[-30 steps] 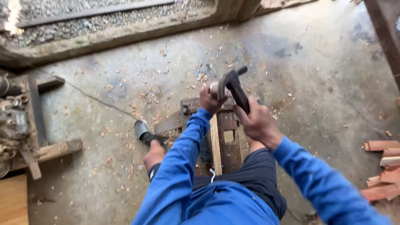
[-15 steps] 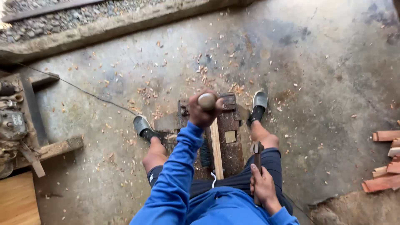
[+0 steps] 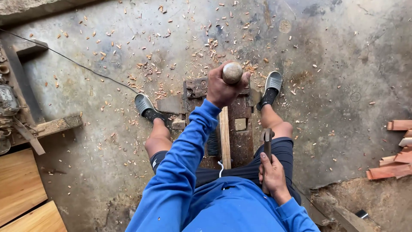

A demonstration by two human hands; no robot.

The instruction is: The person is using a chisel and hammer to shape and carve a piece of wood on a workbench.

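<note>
A: Gripping a rounded wooden piece point(image 3: 232, 72), the left hand point(image 3: 224, 89) sits at centre frame, fingers wrapped tight around its lower part, arm stretched out above the dark wooden block point(image 3: 237, 116).

B: And the right hand point(image 3: 273, 174)?

A: Lower centre-right, resting at the thigh, closed around the handle of a small hatchet-like tool point(image 3: 267, 141), head pointing up-frame. One finger lies along the handle.

B: What changed from the earlier frames?

A: One second back both hands are up at the block and the tool is over the piece. Half a second back the right hand is already down by the thigh. Now it holds the same low spot, tool idle. My read: chopping has paused and the piece is being held up for a look or a turn.

B: Has the piece moved?

A: Barely. Same place over the block, rounded end facing the camera. Camera tilts down a bit, so the gravel strip at the top edge is nearly gone.

B: Surroundings?

A: Wood chips point(image 3: 150, 68) scattered over the concrete floor point(image 3: 343, 64) in the upper half. A light wooden slat point(image 3: 225, 137) runs down the block. Feet in grey sandals either side. Reddish wood offcuts point(image 3: 392, 161) at right edge, pale boards point(image 3: 21, 184) lower left, machine parts point(image 3: 8, 103) at left edge.
</note>
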